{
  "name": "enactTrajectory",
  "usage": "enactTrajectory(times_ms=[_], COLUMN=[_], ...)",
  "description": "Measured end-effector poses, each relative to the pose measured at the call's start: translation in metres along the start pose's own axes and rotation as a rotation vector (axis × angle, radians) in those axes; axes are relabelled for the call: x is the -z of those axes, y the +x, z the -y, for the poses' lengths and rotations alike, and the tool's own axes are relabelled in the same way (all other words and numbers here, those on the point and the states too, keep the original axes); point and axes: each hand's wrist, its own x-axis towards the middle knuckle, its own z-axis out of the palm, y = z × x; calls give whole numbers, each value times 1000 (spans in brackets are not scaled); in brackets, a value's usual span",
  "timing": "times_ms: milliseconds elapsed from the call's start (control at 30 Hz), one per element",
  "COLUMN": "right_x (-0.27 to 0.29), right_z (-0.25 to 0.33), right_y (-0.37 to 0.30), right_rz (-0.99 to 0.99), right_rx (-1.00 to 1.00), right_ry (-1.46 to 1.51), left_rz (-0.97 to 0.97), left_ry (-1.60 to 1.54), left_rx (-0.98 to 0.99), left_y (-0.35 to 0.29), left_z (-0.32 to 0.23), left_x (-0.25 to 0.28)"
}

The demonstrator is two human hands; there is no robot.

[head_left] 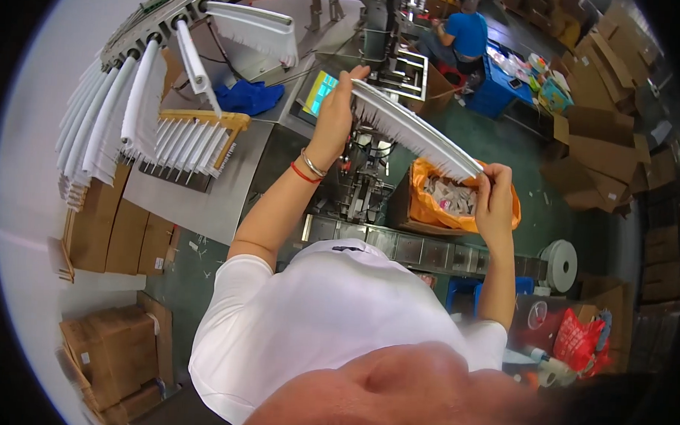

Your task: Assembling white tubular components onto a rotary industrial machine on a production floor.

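Note:
Between my two hands stretches a long white strip (417, 134), with a dense row of thin points along its lower side. It slopes down from upper left to lower right. My left hand (334, 122) is at its upper left end, fingers stretched upward and the thumb side against the strip. My right hand (495, 199) pinches the lower right end between thumb and fingers. Similar white strips (143, 97) hang in a fan from a metal rack (155, 37) at the left. Below them a wooden rack (234, 123) holds several slim white pieces.
Below the strip stands a box lined with an orange bag (423, 204), holding small pale pieces. Machinery (356, 175) with a lit screen (319, 93) stands ahead. A blue cloth (248, 97) lies on the metal table (198, 200). A person in blue (466, 35) sits farther off. Cardboard boxes (593, 158) crowd the right.

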Motion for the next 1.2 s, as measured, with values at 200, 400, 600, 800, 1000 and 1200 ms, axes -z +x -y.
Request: enactTrajectory(times_ms=[200,400,600,800,1000,1200], right_x=[-16,-17,-7,-14,-74,-89], right_z=[4,26,28,58,113,127], right_y=[26,87,131,204,240,258], right_rz=[-139,-210,-116,49,23,48], right_rx=[-50,-64,53,228,352,487], right_ry=[158,134,89,10,-5,-164], left_rz=[-200,89,1,-80,-303,-273], left_ry=[727,508,818,1070,1133,1146], left_rx=[-530,-265,-275,-317,-12,3], left_y=[-24,-86,-124,-163,-175,-167], left_z=[29,-2,-18,-8,0,4], left_x=[29,57,110,173,222,235])
